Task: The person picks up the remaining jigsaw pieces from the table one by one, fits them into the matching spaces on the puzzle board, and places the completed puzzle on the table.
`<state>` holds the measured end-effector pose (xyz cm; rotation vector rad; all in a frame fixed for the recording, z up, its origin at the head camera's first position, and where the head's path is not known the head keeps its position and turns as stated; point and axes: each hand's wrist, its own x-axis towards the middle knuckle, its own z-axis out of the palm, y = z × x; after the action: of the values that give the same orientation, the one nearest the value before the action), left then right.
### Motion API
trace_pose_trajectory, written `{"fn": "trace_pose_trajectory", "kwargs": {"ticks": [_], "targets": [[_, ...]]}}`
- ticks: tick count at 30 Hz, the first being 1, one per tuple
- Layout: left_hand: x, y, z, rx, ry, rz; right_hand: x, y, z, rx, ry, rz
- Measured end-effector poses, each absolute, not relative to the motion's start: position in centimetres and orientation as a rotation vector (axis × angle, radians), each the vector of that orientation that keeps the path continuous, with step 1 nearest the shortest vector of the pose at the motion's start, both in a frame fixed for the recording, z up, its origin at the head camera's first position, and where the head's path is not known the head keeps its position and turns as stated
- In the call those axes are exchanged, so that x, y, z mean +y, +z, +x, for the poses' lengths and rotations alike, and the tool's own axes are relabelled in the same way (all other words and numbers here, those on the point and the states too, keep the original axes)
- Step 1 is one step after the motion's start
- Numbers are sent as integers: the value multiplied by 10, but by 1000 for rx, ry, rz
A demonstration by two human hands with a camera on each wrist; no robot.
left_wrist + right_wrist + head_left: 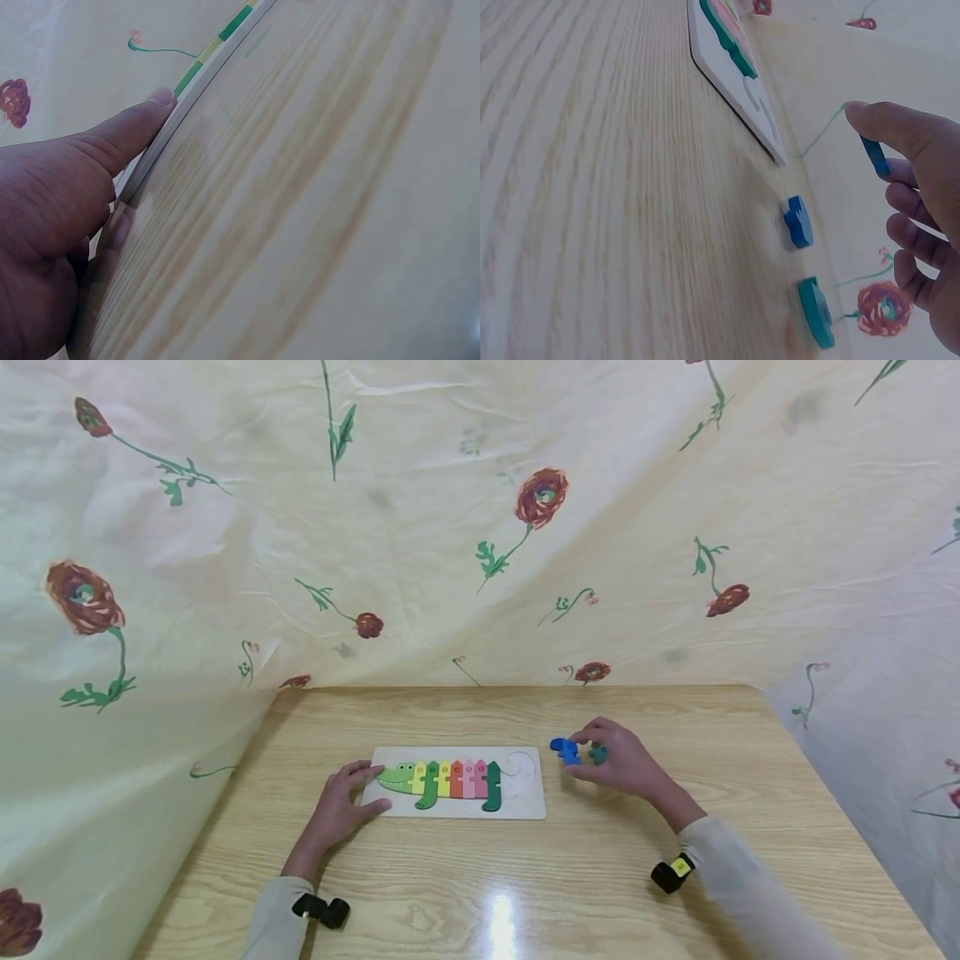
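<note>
A white puzzle board (521, 806) lies on the table with a crocodile of coloured pieces (457, 779) set in it. My left hand (341, 810) rests at the board's left end, thumb and fingers spread; in the left wrist view the straight thumb (131, 131) touches its edge. Right of the board, my right hand (618, 764) pinches a blue puzzle piece (875, 156) between thumb and fingertip, above the table. Below the hand, another blue puzzle piece (799, 222) and a teal puzzle piece (816, 313) lie on the table.
A curled tail outline (531, 763) shows at the board's right end. The light wooden table (450, 877) extends around the board. A flower-printed cloth (420, 527) hangs behind it and along both sides.
</note>
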<state>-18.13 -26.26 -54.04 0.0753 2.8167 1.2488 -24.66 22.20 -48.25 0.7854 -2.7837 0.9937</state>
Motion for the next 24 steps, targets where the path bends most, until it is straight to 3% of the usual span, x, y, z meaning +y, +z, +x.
{"fn": "trace_pose_trajectory", "kwargs": {"ticks": [24], "targets": [[-265, -542, -182, 2840, 1255, 111, 181, -494, -241, -2815, 1053, 834]]}}
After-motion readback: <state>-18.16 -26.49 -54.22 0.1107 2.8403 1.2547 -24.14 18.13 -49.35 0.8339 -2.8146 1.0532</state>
